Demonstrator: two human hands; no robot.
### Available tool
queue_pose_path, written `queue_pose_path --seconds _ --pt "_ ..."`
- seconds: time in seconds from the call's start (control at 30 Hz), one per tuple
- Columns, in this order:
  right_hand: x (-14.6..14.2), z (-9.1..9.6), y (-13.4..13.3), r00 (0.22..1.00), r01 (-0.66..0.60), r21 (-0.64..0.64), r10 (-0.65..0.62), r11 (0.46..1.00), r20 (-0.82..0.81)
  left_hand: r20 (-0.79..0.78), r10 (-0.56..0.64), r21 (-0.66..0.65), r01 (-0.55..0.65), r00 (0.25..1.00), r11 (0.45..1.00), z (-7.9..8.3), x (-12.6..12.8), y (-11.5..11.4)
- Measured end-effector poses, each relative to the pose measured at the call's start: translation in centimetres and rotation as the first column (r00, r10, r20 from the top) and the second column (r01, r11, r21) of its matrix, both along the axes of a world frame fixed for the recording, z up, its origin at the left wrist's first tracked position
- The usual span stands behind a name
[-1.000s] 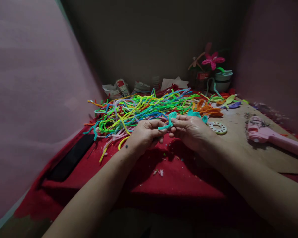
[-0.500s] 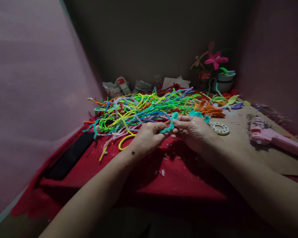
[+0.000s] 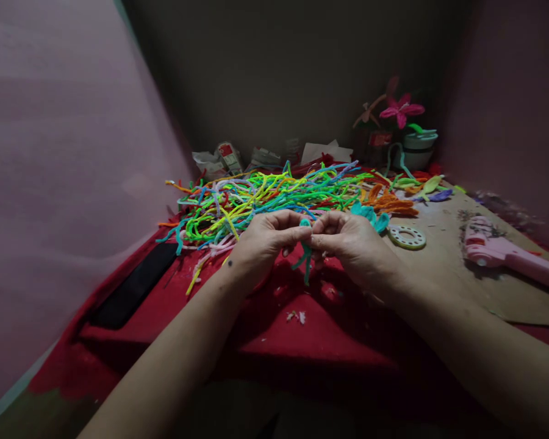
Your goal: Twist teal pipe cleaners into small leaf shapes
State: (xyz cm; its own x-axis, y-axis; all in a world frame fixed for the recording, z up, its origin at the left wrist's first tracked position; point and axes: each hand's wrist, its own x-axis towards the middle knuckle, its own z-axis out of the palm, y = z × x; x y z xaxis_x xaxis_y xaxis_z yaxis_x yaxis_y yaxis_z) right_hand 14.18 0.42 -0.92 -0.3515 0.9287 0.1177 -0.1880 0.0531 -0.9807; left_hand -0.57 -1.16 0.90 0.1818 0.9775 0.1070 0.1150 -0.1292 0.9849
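Between both hands, over the front of the red cloth, is a teal pipe cleaner (image 3: 307, 263) bent into a small loop, its two loose ends hanging down. My left hand (image 3: 274, 239) pinches it from the left with thumb and fingers. From the right, my right hand (image 3: 348, 244) pinches the same piece, so its middle is partly hidden by the fingertips. Just beyond my right hand lie several teal petal shapes (image 3: 369, 214). A tangled heap of colourful pipe cleaners (image 3: 265, 198) spreads behind both hands.
A black phone (image 3: 135, 286) lies at the left on the red cloth (image 3: 274, 335). At the right, a pink glue gun (image 3: 507, 251) and a white ring with holes (image 3: 407, 236) rest on a brown board (image 3: 443, 268). Orange petals (image 3: 388, 201) and a pot (image 3: 416, 149) stand farther back.
The teal pipe cleaner has turned from lying sideways to hanging downward, its ends now below the fingers. Both hands have come closer together, the fingertips almost meeting.
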Motion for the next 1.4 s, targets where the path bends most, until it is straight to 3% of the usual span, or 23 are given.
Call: queue_pose_path --seconds 0.23,0.47,0.63,0.7,0.77,0.83,0.9,1.0,1.13,1.2,1.3,1.4 --pt "-0.2 0.5 -0.9 0.976 0.089 0.121 -0.11 0.989 0.185 0.013 0.129 0.017 -0.13 0.991 0.991 -0.5 0.4 0.0" --pt "-0.2 0.0 -0.4 0.946 0.108 0.18 -0.157 0.978 0.283 -0.008 0.079 -0.027 -0.08 0.997 0.996 -0.2 0.9 -0.3" --pt "-0.5 -0.9 0.0 0.874 0.167 0.336 -0.297 0.927 0.385 -0.043 0.138 0.014 -0.137 0.99 0.99 -0.6 1.7 -0.3" --pt "-0.6 -0.8 0.0 0.891 0.178 0.3 -0.283 0.937 0.354 -0.052 0.172 0.073 -0.169 0.984 0.983 -0.7 2.0 -0.3" --pt "-0.7 -0.5 -0.1 0.926 0.15 0.167 -0.198 0.974 0.322 -0.053 0.207 0.103 -0.201 0.977 0.974 -0.8 2.2 -0.3" --pt "-0.8 -0.3 -0.2 0.943 0.086 0.043 -0.095 0.995 0.32 -0.054 0.225 0.086 -0.22 0.973 0.972 -0.8 2.2 -0.3" --pt "-0.7 -0.2 -0.4 0.932 0.043 0.015 -0.045 0.999 0.361 -0.059 0.232 0.072 -0.228 0.971 0.971 -0.9 2.1 -0.3" --pt "-0.6 -0.6 -0.5 0.878 0.057 0.169 -0.13 0.984 0.461 -0.102 0.261 0.131 -0.248 0.96 0.96 -1.2 2.1 -0.2" --pt "-0.6 -1.1 -0.4 0.787 0.121 0.465 -0.371 0.877 0.493 -0.107 0.291 0.188 -0.268 0.951 0.945 -1.0 2.1 -0.1" --pt "-0.5 -0.9 -0.4 0.823 0.119 0.4 -0.315 0.909 0.472 -0.058 0.251 0.14 -0.241 0.966 0.96 -0.8 1.8 0.0" --pt "-0.3 -0.3 -0.6 0.937 -0.006 0.114 -0.035 0.993 0.349 0.005 0.157 0.06 -0.157 0.988 0.986 -0.6 0.8 0.1" --pt "-0.1 0.3 -0.7 0.968 -0.105 -0.013 0.106 0.994 0.226 0.069 0.056 0.024 -0.058 0.996 0.998 -0.6 0.0 0.2"
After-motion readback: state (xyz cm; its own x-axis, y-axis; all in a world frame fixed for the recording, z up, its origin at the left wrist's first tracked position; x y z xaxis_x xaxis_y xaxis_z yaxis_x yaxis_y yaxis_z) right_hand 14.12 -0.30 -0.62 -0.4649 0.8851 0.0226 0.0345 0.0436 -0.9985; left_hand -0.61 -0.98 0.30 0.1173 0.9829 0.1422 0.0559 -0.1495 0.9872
